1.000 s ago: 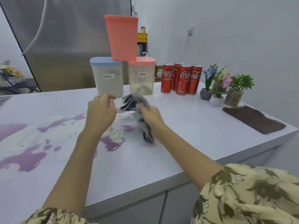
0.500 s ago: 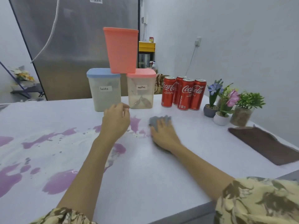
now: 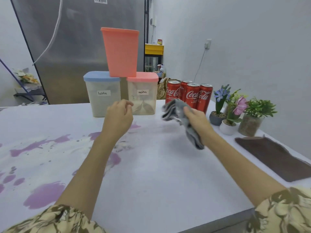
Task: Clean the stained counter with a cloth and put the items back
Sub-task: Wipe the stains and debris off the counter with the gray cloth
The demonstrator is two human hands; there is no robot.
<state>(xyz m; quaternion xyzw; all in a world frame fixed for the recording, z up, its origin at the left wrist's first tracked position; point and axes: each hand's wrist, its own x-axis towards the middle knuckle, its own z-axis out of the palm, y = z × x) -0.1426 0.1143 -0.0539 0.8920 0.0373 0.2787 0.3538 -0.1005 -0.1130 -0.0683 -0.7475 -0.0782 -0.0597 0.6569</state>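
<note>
our right hand (image 3: 196, 120) grips the grey cloth (image 3: 178, 111) right beside the cola cans (image 3: 188, 95); a wide swing could topple them. left hand (image 3: 118, 117) loosely curled, empty.

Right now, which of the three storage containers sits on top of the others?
The all-orange container: it rests across the lids of the blue-lidded latte container and the pink-lidded mocha container.

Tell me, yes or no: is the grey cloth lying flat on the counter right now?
No, the right hand holds the grey cloth bunched up in the air above the counter.
</note>
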